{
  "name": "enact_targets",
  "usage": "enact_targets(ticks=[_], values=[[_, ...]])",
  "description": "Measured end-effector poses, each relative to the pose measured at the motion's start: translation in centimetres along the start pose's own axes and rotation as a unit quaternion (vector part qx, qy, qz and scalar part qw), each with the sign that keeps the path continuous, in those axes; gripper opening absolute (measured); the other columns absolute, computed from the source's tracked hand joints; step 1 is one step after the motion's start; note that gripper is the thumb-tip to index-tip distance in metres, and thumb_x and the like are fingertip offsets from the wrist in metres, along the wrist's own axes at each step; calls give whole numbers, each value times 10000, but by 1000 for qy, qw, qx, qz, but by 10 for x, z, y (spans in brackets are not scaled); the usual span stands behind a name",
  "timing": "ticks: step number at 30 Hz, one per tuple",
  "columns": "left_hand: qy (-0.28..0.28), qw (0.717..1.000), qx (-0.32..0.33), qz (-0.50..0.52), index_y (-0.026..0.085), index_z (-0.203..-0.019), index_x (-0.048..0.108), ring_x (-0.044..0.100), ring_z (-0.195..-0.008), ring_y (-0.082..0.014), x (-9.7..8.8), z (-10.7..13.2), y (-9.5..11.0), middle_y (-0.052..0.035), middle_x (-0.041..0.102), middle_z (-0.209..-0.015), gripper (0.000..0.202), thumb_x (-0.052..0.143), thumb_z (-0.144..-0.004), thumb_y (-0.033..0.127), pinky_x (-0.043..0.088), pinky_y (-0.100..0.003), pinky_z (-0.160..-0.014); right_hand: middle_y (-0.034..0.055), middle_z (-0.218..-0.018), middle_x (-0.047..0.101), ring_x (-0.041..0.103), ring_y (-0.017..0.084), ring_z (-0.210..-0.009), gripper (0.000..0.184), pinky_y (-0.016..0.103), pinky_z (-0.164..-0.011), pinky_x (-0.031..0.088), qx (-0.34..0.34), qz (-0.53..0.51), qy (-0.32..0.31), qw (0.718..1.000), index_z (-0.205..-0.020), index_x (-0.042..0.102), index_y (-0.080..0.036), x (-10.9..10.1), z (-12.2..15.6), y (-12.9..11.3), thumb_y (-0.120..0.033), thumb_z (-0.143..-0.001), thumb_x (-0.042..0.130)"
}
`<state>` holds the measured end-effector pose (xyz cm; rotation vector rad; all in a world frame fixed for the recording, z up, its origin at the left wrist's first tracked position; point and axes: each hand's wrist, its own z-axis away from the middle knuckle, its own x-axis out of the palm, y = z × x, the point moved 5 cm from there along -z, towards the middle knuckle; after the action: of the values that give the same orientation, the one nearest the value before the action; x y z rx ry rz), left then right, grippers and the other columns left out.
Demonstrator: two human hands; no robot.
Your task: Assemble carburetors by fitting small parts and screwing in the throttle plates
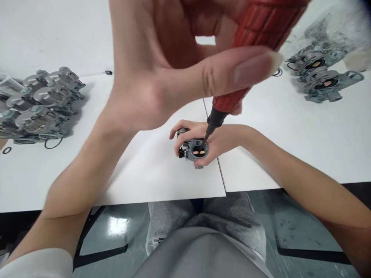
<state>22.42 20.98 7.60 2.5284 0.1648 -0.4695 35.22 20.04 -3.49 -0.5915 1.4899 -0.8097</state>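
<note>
My left hand (162, 69) is raised close to the camera, its fingers wrapped round the red ribbed handle of a screwdriver (255, 34). The black shaft runs down, and its tip sits inside the round bore of a small grey metal carburetor (194, 150). My right hand (214, 143) is closed round that carburetor and holds it on the white table (145, 173), near the front edge.
A heap of several grey carburetors (37, 104) lies at the left, with black O-rings (7, 150) beside it. More carburetors (324, 73) lie at the back right, partly under clear plastic. A seam (220, 173) splits two tabletops. My grey-clad knees are below the edge.
</note>
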Motion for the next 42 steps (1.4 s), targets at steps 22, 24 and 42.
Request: enact_targets(ticks=[22, 24, 42], values=[[6, 954, -287, 87, 114, -1010, 632, 245, -1461, -510, 37, 3, 14, -30, 536, -1199, 955, -78, -858, 735, 593, -588, -928, 40, -1396, 438, 533, 181, -1183, 382, 305, -1026, 507, 9, -21, 6, 1000, -1095, 678, -258, 0, 0, -1, -209, -722, 743], [-71, 988, -119, 71, 113, -1044, 638, 258, -1437, -541, 42, -2, 26, -60, 561, -1190, 925, 36, -851, 788, 614, -589, -872, 39, -1393, 443, 510, 195, -1223, 389, 317, -1045, 496, 5, -15, 6, 1000, -1099, 677, -262, 0, 0, 0, -203, -721, 743], [-175, 973, -84, 124, 144, -1132, 610, 711, -723, -284, 20, -19, 58, -71, 508, -738, 1103, -170, -756, 826, 538, -504, -581, 49, -1439, 429, 534, 199, -1215, 403, 334, -1054, 481, 15, 15, -3, 1000, -1120, 681, -260, -2, 0, -1, -254, -726, 764]])
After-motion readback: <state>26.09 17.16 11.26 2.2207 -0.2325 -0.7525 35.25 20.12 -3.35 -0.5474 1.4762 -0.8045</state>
